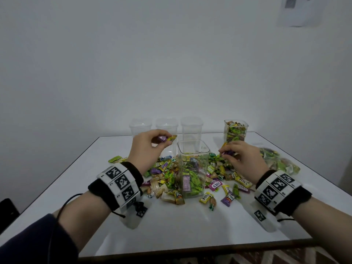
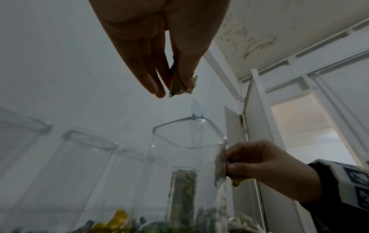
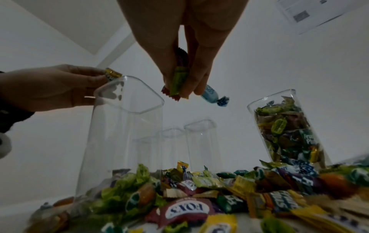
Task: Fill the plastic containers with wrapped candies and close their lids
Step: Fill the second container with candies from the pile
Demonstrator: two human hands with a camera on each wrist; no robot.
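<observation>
An open clear container (image 1: 193,168), partly filled with wrapped candies, stands mid-table in a loose pile of candies (image 1: 165,178). My left hand (image 1: 152,145) is raised just left of its rim and pinches wrapped candies (image 1: 167,138), purple and yellow; the left wrist view shows a wrapper (image 2: 177,82) between the fingertips above the rim (image 2: 189,135). My right hand (image 1: 238,157) hovers low over the pile to the container's right, pinching several candies (image 3: 177,85) in green, red, purple and blue wrappers. A full, lidless container (image 1: 235,131) stands at the back right.
Three clear containers (image 1: 167,128) line the table's far edge, by the wall. A clear bag of candies (image 1: 276,161) lies at the right. The white table (image 1: 171,221) has bare surface near the front edge. A dark object (image 1: 7,210) sits past the left edge.
</observation>
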